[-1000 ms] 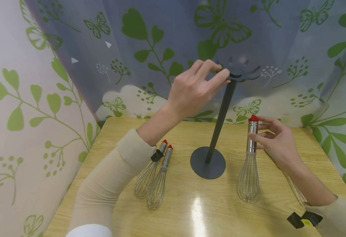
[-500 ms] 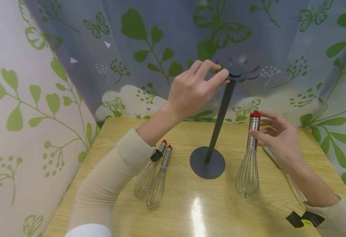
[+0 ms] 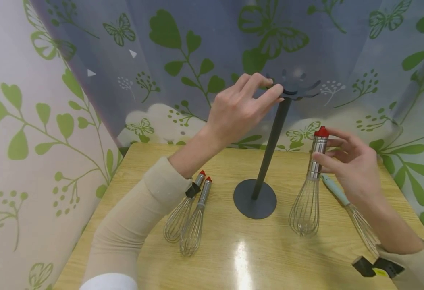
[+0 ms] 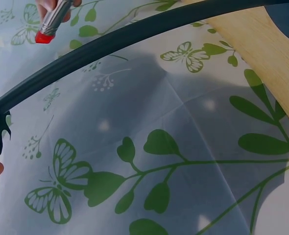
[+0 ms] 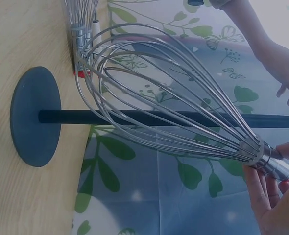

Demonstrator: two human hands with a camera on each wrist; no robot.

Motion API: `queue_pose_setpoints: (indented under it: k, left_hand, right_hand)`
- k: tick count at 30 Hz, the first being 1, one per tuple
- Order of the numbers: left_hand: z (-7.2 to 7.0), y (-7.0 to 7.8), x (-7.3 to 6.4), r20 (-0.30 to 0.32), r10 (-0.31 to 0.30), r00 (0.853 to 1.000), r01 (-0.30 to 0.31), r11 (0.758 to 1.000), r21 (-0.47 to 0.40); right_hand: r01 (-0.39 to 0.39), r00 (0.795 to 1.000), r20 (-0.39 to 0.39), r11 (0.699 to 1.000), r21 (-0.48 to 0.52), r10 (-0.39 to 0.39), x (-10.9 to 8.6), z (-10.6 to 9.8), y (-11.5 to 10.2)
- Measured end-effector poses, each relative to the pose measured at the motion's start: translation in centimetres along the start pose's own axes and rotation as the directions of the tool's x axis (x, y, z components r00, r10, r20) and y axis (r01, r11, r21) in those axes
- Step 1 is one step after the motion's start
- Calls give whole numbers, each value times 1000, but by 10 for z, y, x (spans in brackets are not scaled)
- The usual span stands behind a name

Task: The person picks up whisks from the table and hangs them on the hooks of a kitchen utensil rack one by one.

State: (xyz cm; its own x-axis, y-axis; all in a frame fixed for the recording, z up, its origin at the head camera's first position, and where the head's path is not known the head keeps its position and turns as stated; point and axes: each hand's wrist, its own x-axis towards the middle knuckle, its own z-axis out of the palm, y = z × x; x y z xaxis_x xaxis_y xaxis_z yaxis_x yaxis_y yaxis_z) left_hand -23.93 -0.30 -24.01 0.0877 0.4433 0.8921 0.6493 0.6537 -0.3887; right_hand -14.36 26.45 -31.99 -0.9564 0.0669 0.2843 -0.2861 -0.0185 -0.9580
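Observation:
With fingers and thumb, my left hand (image 3: 239, 106) pinches the edge of the hooked top (image 3: 293, 90) of a tall dark utensil stand (image 3: 273, 145). The stand's round base (image 3: 244, 199) sits on the table. To the right of the pole, my right hand (image 3: 358, 169) grips the steel handle of a whisk (image 3: 314, 174) with a red end cap. This whisk hangs upright above the table, wires downward and cap on top. In the right wrist view, the thumb and fingers hold the whisk handle (image 5: 276, 166) just past where its wires begin.
Two similar red-capped whisks, a left one (image 3: 199, 179) and a right one (image 3: 203, 197), lie side by side on the wooden table (image 3: 212, 270). A whisk with a pale teal handle (image 3: 335, 190) lies under my right forearm. Behind hangs a leaf-patterned curtain (image 3: 201, 36).
My right hand has raised the whisk and shifted slightly right, so the teal-handled whisk shows more. My left hand has stayed at the stand's top.

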Motion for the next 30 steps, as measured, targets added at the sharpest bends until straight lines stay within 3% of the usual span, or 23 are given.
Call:
queue_pose_setpoints:
  k: [30]
  left_hand:
    - [0, 2, 0, 2, -28, 1000, 28, 1000, -5]
  right_hand:
    - [89, 996, -20, 995, 46, -89, 5, 5, -31]
